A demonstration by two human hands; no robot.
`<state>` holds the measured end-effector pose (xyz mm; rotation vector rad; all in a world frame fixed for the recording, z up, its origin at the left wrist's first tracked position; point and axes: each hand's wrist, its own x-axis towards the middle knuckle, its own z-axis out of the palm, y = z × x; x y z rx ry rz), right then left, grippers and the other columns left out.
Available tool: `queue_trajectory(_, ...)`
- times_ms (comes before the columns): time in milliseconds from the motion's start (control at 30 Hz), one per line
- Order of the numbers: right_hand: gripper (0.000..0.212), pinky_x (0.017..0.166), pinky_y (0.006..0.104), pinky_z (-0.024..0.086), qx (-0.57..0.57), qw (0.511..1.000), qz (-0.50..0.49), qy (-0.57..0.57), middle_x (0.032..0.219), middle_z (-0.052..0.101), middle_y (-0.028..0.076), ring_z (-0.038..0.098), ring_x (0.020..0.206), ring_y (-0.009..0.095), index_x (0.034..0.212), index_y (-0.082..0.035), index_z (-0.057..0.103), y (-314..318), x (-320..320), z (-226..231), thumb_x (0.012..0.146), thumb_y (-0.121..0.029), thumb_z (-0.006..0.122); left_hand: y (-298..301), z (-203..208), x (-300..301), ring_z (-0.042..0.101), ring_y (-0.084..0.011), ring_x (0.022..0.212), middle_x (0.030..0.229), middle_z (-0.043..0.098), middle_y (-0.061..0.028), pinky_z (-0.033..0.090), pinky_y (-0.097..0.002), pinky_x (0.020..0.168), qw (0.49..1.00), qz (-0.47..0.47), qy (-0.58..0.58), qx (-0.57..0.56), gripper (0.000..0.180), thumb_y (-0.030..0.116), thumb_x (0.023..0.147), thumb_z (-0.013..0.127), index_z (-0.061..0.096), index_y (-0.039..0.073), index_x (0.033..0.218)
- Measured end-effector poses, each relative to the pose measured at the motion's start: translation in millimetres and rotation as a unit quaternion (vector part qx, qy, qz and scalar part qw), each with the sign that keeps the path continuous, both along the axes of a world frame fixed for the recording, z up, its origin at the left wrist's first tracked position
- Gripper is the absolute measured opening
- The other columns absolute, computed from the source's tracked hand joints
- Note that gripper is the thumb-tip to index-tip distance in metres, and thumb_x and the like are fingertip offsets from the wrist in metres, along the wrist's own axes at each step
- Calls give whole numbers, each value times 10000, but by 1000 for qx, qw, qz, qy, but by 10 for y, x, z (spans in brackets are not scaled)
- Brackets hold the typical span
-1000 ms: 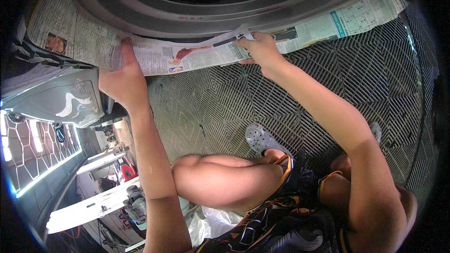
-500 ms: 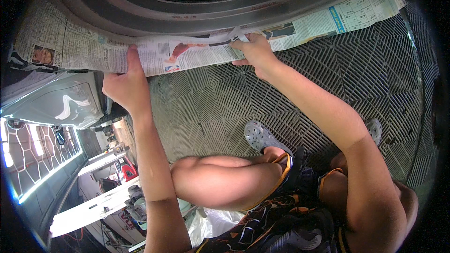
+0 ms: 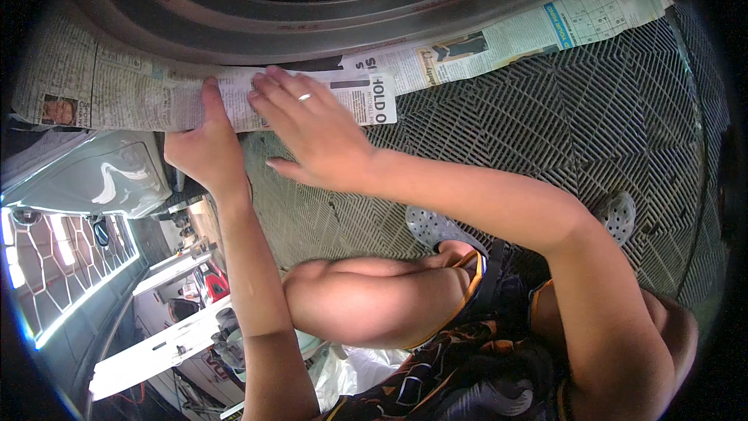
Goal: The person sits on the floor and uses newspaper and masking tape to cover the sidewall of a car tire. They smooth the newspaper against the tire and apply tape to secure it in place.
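Observation:
Strips of newspaper [image 3: 140, 90] lie along the lower edge of a grey wheel rim [image 3: 257, 27]. My left hand [image 3: 206, 144] pinches the newspaper's lower edge, thumb on top, other fingers hidden beneath. My right hand [image 3: 319, 132] lies over the paper just to the right, fingers stretched out and thumb apart, with a ring on one finger. Beyond its fingers a folded-over newspaper flap [image 3: 380, 100] shows large dark print. Another newspaper sheet [image 3: 506, 43] continues along the rim to the far right, and a dark gap shows between the two by the rim.
Below is a floor of dark ribbed tiles [image 3: 530, 140], with my grey clogs [image 3: 432, 222] on it. A glossy grey car panel [image 3: 121, 171] stands at the left. Farther back are white cabinets [image 3: 156, 351] and a red item [image 3: 214, 284].
My right hand has moved left from the paper's right part to beside my left hand. The middle sheet's right end is now folded over leftward, hiding its picture. My left hand keeps its hold.

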<state>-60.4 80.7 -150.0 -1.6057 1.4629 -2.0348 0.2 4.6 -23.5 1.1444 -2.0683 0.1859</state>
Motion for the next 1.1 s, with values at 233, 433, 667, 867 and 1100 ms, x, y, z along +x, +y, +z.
queue_trajectory(233, 614, 1200, 516, 334, -30, 998, -61, -17, 1489, 482, 279, 435, 1423, 403, 1413, 87, 489, -346, 325, 49, 863, -168, 588, -40, -24, 70, 739, -174, 816, 944, 788, -127, 560, -318, 766, 999, -34, 31, 12, 247, 131, 885, 795, 751, -91, 984)
queue_trajectory(433, 557, 1199, 506, 347, -15, 996, -82, 2, 1464, 510, 288, 464, 1412, 403, 1397, 99, 500, -399, 384, -51, 899, -150, 520, -42, -36, 67, 738, -165, 820, 944, 788, -121, 557, -303, 766, 999, -34, 22, 9, 221, 118, 892, 788, 755, -84, 975)
queue_trajectory(667, 554, 1207, 503, 338, -17, 996, -92, -6, 1466, 513, 288, 458, 1422, 397, 1390, 103, 506, -442, 387, -95, 900, -154, 517, -41, -43, 13, 741, -175, 831, 965, 787, -131, 557, -311, 769, 999, -26, 26, 15, 223, 109, 891, 784, 748, -91, 984)
queue_trajectory(867, 595, 1204, 504, 341, -10, 995, -99, 17, 1473, 506, 286, 459, 1420, 397, 1403, 96, 497, -473, 374, -135, 865, -152, 558, -32, -61, -19, 743, -188, 841, 976, 784, -142, 558, -322, 778, 1000, 9, 27, 1, 258, 120, 878, 797, 737, -100, 996)
queue_trajectory(1100, 717, 1169, 513, 358, -175, 970, 51, -163, 1462, 498, 299, 466, 1389, 426, 1441, 87, 442, -296, 83, 208, 780, -147, 591, -84, -98, 99, 682, -122, 796, 920, 768, -92, 543, -302, 730, 999, 25, 10, 32, 277, 171, 901, 790, 724, -82, 995)
